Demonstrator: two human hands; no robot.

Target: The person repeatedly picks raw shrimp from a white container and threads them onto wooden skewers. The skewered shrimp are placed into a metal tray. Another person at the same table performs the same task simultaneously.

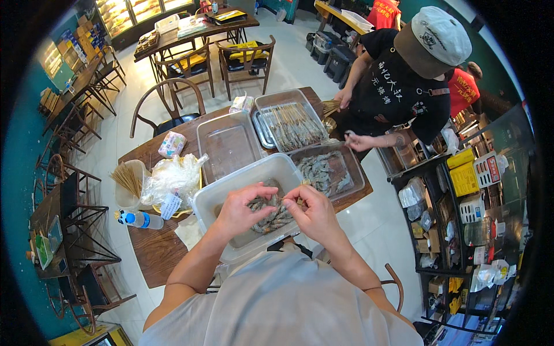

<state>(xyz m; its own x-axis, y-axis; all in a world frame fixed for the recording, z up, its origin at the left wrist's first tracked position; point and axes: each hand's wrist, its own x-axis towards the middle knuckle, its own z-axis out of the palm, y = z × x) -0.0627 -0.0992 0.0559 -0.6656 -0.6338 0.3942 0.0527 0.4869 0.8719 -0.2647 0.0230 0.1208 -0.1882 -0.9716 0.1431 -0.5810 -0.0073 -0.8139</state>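
A deep translucent plastic tub [207,207] stands on the wooden table in front of me, with raw shrimp [270,220] in it. Over the tub, my left hand [246,207] has its thumb and fingers apart, and no held thing can be made out there. Beside it, my right hand [309,209] pinches a small thin piece between thumb and fingertips; what it is cannot be told. Just beyond my right hand, more raw shrimp [322,171] lie in a shallower clear tub. Rows of skewered shrimp [296,127] fill another clear tub further back.
A co-worker in a black shirt [389,91] stands at the table's right end, holding skewers [331,107]. On the left are a bin of bamboo skewers [130,177], a yellow basket with plastic bags [177,181] and a water bottle [145,219]. A shallow clear tub [229,142] stands behind my tub.
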